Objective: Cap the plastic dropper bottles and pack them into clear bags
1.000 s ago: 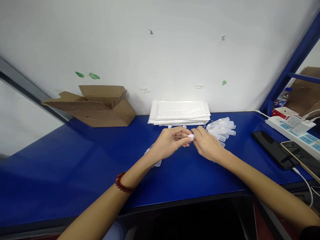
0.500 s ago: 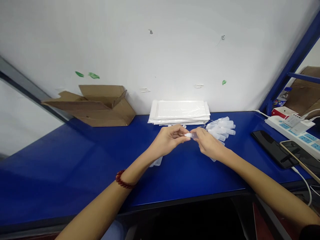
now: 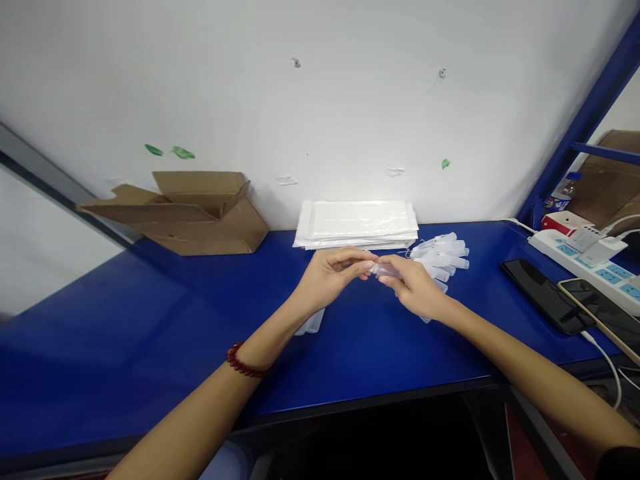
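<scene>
Both hands meet over the middle of the blue table around one small translucent plastic bottle (image 3: 385, 270). My left hand (image 3: 333, 273) pinches its white top end between thumb and fingers. The bottle's body lies in my right hand (image 3: 413, 283), whose fingers are closed on it and partly hide it. A pile of similar translucent bottles (image 3: 443, 257), some with thin tips, lies just beyond my right hand. More translucent bottles (image 3: 314, 321) lie partly hidden beneath my left wrist.
A stack of flat white packages (image 3: 357, 223) rests against the wall. At the left stands an open cardboard box (image 3: 210, 223). To the right lie a black phone (image 3: 545, 297), a second phone (image 3: 603, 310) and a white power strip (image 3: 575, 260) with cables. The blue table (image 3: 150, 347) has a dark front edge.
My right fingers have shifted along the bottle, so more of its body shows. The fingers of my left hand have closed further over the white top. The view has shifted slightly.
</scene>
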`<state>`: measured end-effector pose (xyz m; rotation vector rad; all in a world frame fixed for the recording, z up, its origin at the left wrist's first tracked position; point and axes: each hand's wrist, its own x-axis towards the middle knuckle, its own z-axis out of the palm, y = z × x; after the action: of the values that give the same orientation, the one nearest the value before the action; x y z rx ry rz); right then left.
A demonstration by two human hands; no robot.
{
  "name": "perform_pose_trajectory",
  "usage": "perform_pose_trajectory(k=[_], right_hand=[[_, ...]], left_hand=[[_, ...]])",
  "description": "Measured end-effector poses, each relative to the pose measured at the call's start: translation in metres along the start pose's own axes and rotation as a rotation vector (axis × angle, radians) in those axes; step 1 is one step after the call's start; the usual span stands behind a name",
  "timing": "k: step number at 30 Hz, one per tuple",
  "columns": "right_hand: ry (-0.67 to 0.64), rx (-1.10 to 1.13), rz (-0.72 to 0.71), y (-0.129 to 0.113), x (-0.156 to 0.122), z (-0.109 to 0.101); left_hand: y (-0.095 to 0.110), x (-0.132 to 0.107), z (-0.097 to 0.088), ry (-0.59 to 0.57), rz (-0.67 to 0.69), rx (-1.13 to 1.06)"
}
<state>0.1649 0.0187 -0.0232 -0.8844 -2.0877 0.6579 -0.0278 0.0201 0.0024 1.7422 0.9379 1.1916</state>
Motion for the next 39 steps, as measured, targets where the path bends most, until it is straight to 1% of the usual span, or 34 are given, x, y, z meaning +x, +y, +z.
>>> perform_pose_trajectory(k=[4, 6, 9, 11, 13, 16, 22, 26, 32, 34, 39], right_hand=[[-0.005, 0.151, 0.120, -0.004, -0.002, 0.002], [-0.014, 0.255, 0.180, -0.004, -0.001, 0.002], [-0.048, 0.484, 0.278, -0.003, 0.001, 0.002], [-0.077, 0.640, 0.311, -0.001, 0.002, 0.001], [-0.093, 0.738, 0.318, 0.000, 0.003, 0.000], [-0.085, 0.758, 0.313, -0.001, 0.004, -0.001], [-0.047, 0.693, 0.292, -0.003, 0.005, 0.000], [-0.034, 0.656, 0.300, -0.004, 0.004, 0.000], [-0.056, 0.600, 0.317, -0.006, 0.003, -0.002], [-0.071, 0.643, 0.340, -0.007, 0.004, -0.004], [-0.116, 0.836, 0.415, -0.008, 0.005, -0.007]], left_hand=[[0.000, 0.000, 0.001, 0.056, 0.002, -0.017], [-0.001, 0.000, 0.001, 0.056, 0.014, -0.021], [-0.002, 0.001, 0.002, 0.037, 0.017, -0.032], [-0.001, 0.001, 0.001, 0.027, 0.013, -0.050], [0.001, 0.000, 0.001, 0.024, 0.001, -0.069], [0.005, -0.001, -0.001, 0.027, -0.030, -0.073], [0.009, 0.000, -0.002, 0.029, -0.121, 0.003], [0.009, 0.002, -0.001, -0.069, -0.147, 0.081], [0.009, 0.000, -0.002, -0.137, -0.130, 0.163], [0.009, 0.000, -0.003, -0.162, -0.105, 0.175], [0.010, 0.001, -0.007, -0.208, 0.013, 0.262]])
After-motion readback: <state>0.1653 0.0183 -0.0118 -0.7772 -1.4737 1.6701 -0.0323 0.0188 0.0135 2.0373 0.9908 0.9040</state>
